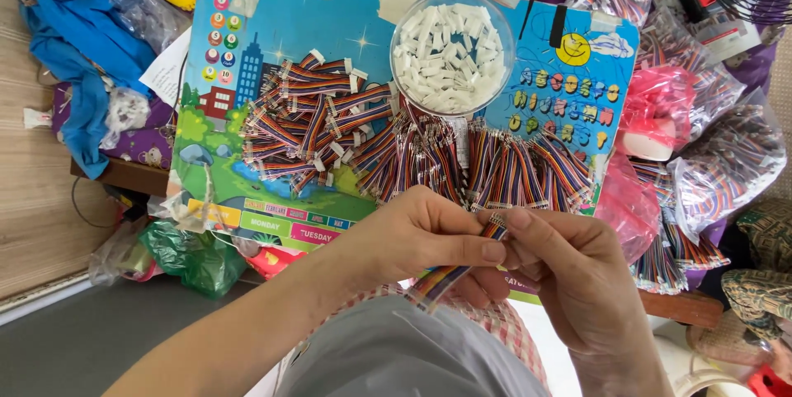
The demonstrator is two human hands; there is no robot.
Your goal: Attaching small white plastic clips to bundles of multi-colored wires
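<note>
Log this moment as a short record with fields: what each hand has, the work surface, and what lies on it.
left hand: pinches the rainbow ribbon cable near its upper end
right hand: fingertips meet the left's at the cable's upper end
surface: colourful picture board used as a tray
on board, left: pile of cables with white connectors
on board, middle to right: row of cables
container: clear round tub of small white connectors, on the board's upper part
right of board: clear bags of cables
</note>
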